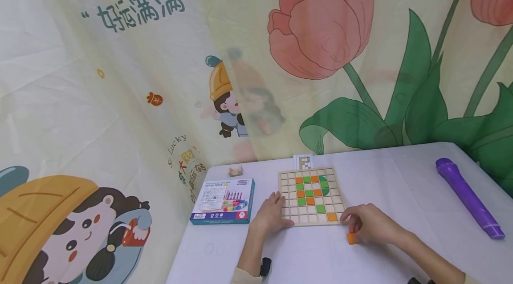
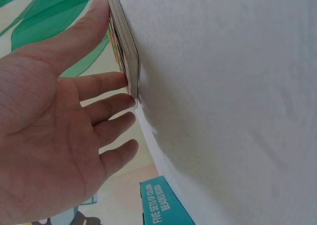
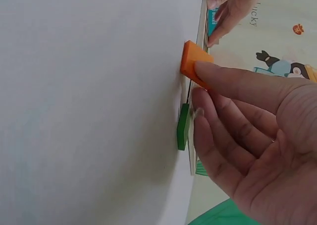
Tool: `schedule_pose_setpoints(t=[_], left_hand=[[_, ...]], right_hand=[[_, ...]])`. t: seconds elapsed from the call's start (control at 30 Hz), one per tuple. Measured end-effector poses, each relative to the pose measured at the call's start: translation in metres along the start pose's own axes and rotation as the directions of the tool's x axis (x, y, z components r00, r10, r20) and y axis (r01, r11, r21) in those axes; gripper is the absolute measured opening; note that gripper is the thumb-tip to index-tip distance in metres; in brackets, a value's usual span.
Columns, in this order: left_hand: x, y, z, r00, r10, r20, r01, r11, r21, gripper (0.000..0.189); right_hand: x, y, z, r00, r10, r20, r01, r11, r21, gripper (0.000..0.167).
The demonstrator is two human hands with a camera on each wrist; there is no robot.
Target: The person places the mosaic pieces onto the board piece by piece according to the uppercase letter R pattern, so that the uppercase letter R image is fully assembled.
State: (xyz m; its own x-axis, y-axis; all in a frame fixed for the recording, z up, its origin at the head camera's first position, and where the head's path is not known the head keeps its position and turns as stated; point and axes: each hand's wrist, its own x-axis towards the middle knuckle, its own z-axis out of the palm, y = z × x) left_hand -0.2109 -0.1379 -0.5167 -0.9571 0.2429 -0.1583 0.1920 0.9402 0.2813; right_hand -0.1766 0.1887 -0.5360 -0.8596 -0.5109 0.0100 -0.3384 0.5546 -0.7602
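Note:
A wooden grid board (image 1: 287, 218) lies on the table, with orange, green and white square tiles in it and dark green curved pieces at the right of the pattern. My left hand (image 1: 269, 213) rests at the board's left front corner, fingers spread along the side and thumb at the front edge; the left wrist view shows its palm (image 2: 54, 131) facing the edge. Just off the front right corner, my right hand (image 1: 372, 224) pinches an orange square tile (image 3: 194, 61), tilted. Below those fingers in the right wrist view is a green tile (image 3: 183, 127), hidden in the head view.
Left of the board lies a teal-edged toy box (image 1: 222, 201), with a small wooden piece (image 1: 235, 171) behind it. A pattern card (image 1: 303, 162) stands at the board's far edge. Far right lies a purple microphone-shaped tube (image 1: 469, 197). A printed curtain (image 1: 248, 17) hangs behind the table.

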Motion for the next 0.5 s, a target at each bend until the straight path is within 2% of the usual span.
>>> schedule_pose_setpoints(t=[0.23,0.5], left_hand=[[0.001,0.002,0.002,1.000,0.003,0.009,-0.003,1.000,-0.001,0.088],[0.001,0.002,0.000,1.000,-0.002,0.011,0.002,1.000,-0.002,0.089]], right_hand=[[0.006,0.000,-0.001,1.000,0.021,-0.010,-0.021,0.997,0.069,0.040],[0.034,0.002,0.001,0.988,0.103,-0.111,-0.083,0.981,0.173,0.032]])
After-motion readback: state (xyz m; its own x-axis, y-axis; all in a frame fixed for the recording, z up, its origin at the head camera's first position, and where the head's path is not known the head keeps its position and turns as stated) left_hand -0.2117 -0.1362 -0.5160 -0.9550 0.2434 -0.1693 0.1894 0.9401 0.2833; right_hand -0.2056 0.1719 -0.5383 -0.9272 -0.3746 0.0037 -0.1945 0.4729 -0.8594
